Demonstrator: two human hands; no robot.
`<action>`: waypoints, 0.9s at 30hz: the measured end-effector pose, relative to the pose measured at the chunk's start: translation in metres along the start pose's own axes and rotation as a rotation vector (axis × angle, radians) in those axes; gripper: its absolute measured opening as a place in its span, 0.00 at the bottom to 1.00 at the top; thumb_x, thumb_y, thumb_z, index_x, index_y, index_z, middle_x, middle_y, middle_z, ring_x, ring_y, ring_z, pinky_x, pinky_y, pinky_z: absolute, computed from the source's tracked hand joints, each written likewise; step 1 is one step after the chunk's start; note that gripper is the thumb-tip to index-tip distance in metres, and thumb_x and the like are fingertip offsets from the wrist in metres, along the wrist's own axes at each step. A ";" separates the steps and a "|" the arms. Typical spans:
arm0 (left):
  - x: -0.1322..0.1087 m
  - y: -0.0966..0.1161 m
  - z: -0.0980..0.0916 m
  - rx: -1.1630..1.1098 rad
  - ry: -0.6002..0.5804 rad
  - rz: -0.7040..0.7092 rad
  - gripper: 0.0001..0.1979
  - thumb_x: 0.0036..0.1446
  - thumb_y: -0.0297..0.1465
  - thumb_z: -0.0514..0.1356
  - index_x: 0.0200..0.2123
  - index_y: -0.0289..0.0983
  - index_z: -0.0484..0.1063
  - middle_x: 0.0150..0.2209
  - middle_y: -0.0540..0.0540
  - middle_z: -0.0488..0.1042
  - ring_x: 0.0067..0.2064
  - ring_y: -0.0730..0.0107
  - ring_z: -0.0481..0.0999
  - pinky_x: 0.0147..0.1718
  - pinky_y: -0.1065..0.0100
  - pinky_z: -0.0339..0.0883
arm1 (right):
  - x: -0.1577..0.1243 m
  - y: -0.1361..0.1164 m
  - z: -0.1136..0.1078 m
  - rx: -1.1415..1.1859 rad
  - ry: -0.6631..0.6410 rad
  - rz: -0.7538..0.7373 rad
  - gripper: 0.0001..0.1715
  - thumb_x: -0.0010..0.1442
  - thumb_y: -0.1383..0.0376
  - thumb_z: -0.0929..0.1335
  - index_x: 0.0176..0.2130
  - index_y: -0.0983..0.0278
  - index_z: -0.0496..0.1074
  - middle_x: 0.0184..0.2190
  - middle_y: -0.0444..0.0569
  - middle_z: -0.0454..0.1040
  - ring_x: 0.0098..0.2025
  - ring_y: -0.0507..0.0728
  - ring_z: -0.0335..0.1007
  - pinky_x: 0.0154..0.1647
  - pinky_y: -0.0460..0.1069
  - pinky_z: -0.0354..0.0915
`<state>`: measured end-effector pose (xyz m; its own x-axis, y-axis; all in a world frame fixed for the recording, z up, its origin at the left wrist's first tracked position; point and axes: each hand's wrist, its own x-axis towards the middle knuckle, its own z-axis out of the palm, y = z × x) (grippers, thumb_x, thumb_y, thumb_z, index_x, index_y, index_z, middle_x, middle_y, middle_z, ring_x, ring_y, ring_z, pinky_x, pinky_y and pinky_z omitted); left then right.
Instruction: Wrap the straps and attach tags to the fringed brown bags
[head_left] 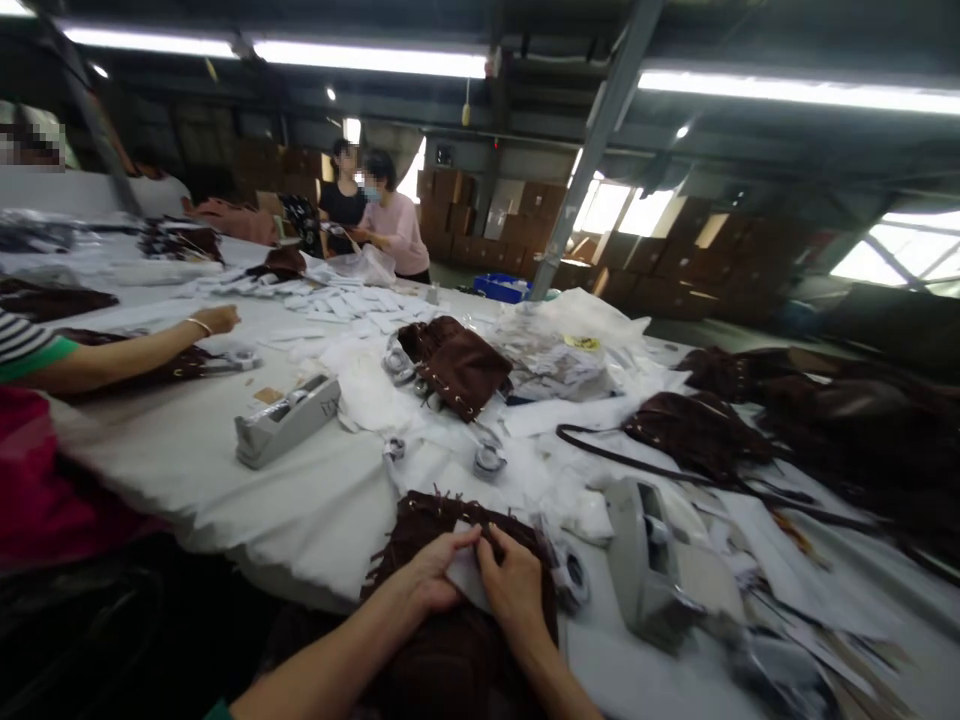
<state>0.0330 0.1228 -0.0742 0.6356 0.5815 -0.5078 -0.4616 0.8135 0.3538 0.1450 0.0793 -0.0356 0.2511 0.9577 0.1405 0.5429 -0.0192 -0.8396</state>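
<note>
A dark brown drawstring bag (427,515) with fringe and metal eyelets lies in front of me at the table's edge. Over it, my left hand (442,568) and my right hand (514,575) meet. Both are closed on a small white piece of paper or tag (470,580), pinched between thumbs and fingers. My fingertips almost touch at its top edge. Just right of the bag sits a wrapped grey-and-white ring-shaped piece (574,578). Whether my fingers also grip part of the bag is hidden.
Grey tape dispensers stand left (289,420) and right (649,560). Another brown bag (465,365) lies ahead near white paper pieces (352,305). More brown bags (697,430) and a strap are at right. A co-worker's arm (142,355) reaches in from the left.
</note>
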 end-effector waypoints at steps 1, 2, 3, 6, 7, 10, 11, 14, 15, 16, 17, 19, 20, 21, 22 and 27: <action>0.001 -0.001 -0.003 -0.019 0.026 -0.024 0.08 0.50 0.32 0.64 0.25 0.34 0.70 0.21 0.47 0.73 0.26 0.66 0.74 0.34 0.67 0.68 | -0.006 -0.002 0.000 -0.027 -0.005 -0.058 0.18 0.53 0.59 0.66 0.39 0.65 0.78 0.38 0.55 0.79 0.41 0.62 0.73 0.44 0.53 0.66; 0.002 -0.001 -0.005 -0.010 0.041 -0.047 0.08 0.50 0.31 0.64 0.26 0.33 0.70 0.21 0.46 0.73 0.26 0.65 0.74 0.34 0.67 0.68 | -0.011 -0.002 -0.002 -0.041 -0.010 -0.085 0.19 0.54 0.58 0.66 0.40 0.65 0.77 0.39 0.55 0.78 0.42 0.62 0.73 0.46 0.53 0.65; 0.004 0.000 -0.006 -0.001 0.045 -0.056 0.07 0.50 0.31 0.64 0.27 0.32 0.71 0.23 0.45 0.74 0.27 0.65 0.75 0.35 0.66 0.68 | -0.015 -0.001 -0.007 -0.047 0.004 -0.074 0.20 0.54 0.57 0.66 0.41 0.65 0.77 0.39 0.55 0.78 0.41 0.61 0.73 0.45 0.52 0.65; 0.007 0.001 -0.005 0.023 0.038 -0.027 0.09 0.50 0.30 0.65 0.32 0.31 0.72 0.28 0.42 0.76 0.33 0.59 0.77 0.41 0.62 0.67 | -0.025 0.011 -0.029 -0.062 0.128 0.109 0.23 0.55 0.52 0.66 0.42 0.66 0.76 0.34 0.54 0.78 0.35 0.60 0.73 0.38 0.51 0.67; 0.008 0.001 -0.004 0.038 0.042 -0.016 0.10 0.49 0.31 0.65 0.33 0.31 0.72 0.28 0.42 0.76 0.34 0.58 0.77 0.42 0.61 0.67 | -0.027 0.017 -0.036 -0.054 0.134 0.181 0.24 0.54 0.50 0.66 0.40 0.66 0.76 0.32 0.54 0.78 0.32 0.60 0.73 0.35 0.51 0.67; 0.010 0.001 -0.005 0.093 0.068 0.004 0.12 0.47 0.32 0.67 0.33 0.31 0.71 0.27 0.42 0.76 0.31 0.58 0.76 0.40 0.58 0.67 | -0.030 0.032 -0.042 0.036 -0.092 0.340 0.25 0.55 0.48 0.64 0.27 0.66 0.75 0.18 0.49 0.72 0.19 0.56 0.67 0.22 0.48 0.61; 0.011 0.002 -0.007 0.111 0.075 0.016 0.12 0.46 0.31 0.67 0.32 0.31 0.71 0.26 0.43 0.75 0.30 0.59 0.75 0.39 0.58 0.67 | -0.030 0.035 -0.040 0.076 -0.163 0.367 0.26 0.55 0.47 0.64 0.25 0.66 0.74 0.14 0.46 0.69 0.16 0.54 0.63 0.18 0.47 0.58; 0.010 0.003 -0.009 0.176 0.100 0.080 0.11 0.43 0.28 0.68 0.29 0.32 0.70 0.23 0.47 0.74 0.24 0.64 0.73 0.33 0.61 0.67 | -0.026 0.035 -0.031 0.114 -0.142 0.343 0.23 0.54 0.49 0.65 0.32 0.67 0.75 0.13 0.43 0.68 0.14 0.52 0.61 0.17 0.46 0.56; 0.009 0.004 -0.009 0.199 0.110 0.105 0.11 0.42 0.27 0.69 0.29 0.32 0.70 0.22 0.47 0.73 0.24 0.65 0.72 0.31 0.63 0.67 | -0.024 0.033 -0.028 0.086 -0.093 0.299 0.22 0.53 0.51 0.66 0.34 0.66 0.76 0.15 0.45 0.71 0.16 0.53 0.64 0.19 0.46 0.58; 0.009 0.004 -0.008 0.221 0.123 0.127 0.11 0.41 0.27 0.69 0.29 0.31 0.71 0.21 0.48 0.73 0.23 0.66 0.72 0.30 0.64 0.67 | -0.022 0.029 -0.026 0.037 -0.045 0.245 0.19 0.53 0.53 0.66 0.35 0.65 0.76 0.19 0.47 0.74 0.19 0.54 0.68 0.22 0.47 0.61; 0.009 0.004 -0.006 0.240 0.137 0.146 0.11 0.41 0.27 0.69 0.29 0.31 0.71 0.21 0.47 0.73 0.23 0.66 0.72 0.29 0.65 0.66 | -0.020 0.025 -0.024 -0.025 -0.008 0.186 0.17 0.53 0.55 0.67 0.34 0.64 0.76 0.22 0.48 0.76 0.23 0.56 0.71 0.26 0.48 0.63; 0.010 0.004 -0.002 0.266 0.166 0.175 0.11 0.43 0.30 0.68 0.30 0.30 0.73 0.22 0.46 0.74 0.24 0.65 0.73 0.28 0.65 0.66 | -0.019 0.019 -0.020 -0.141 0.034 0.066 0.14 0.55 0.57 0.65 0.32 0.63 0.76 0.27 0.51 0.78 0.29 0.58 0.73 0.32 0.49 0.64; 0.011 0.003 0.001 0.276 0.182 0.185 0.11 0.44 0.32 0.68 0.30 0.30 0.73 0.23 0.45 0.75 0.24 0.65 0.73 0.27 0.66 0.66 | -0.019 0.016 -0.018 -0.181 0.044 0.012 0.14 0.57 0.58 0.64 0.32 0.63 0.75 0.28 0.51 0.78 0.30 0.58 0.73 0.34 0.49 0.63; 0.013 0.003 0.002 0.284 0.198 0.192 0.11 0.45 0.33 0.67 0.30 0.31 0.73 0.23 0.45 0.75 0.24 0.65 0.73 0.26 0.66 0.66 | -0.020 0.015 -0.016 -0.206 0.044 -0.036 0.15 0.58 0.58 0.63 0.32 0.63 0.75 0.28 0.52 0.78 0.31 0.58 0.73 0.34 0.49 0.63; 0.014 0.002 0.003 0.293 0.212 0.198 0.10 0.45 0.31 0.67 0.29 0.31 0.73 0.23 0.45 0.75 0.24 0.66 0.73 0.26 0.67 0.65 | -0.021 0.015 -0.013 -0.216 0.038 -0.074 0.16 0.60 0.57 0.62 0.33 0.63 0.74 0.28 0.52 0.77 0.30 0.58 0.72 0.34 0.49 0.62; 0.018 0.002 -0.002 0.334 0.235 0.210 0.07 0.38 0.20 0.65 0.25 0.32 0.72 0.20 0.49 0.73 0.22 0.68 0.71 0.25 0.68 0.65 | -0.024 0.028 -0.009 -0.108 0.026 0.014 0.17 0.58 0.54 0.63 0.32 0.63 0.74 0.27 0.52 0.78 0.30 0.58 0.73 0.31 0.48 0.63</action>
<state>0.0427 0.1345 -0.0841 0.3740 0.7477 -0.5486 -0.3162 0.6589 0.6825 0.1610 0.0533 -0.0575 0.2787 0.9495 0.1438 0.6222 -0.0645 -0.7802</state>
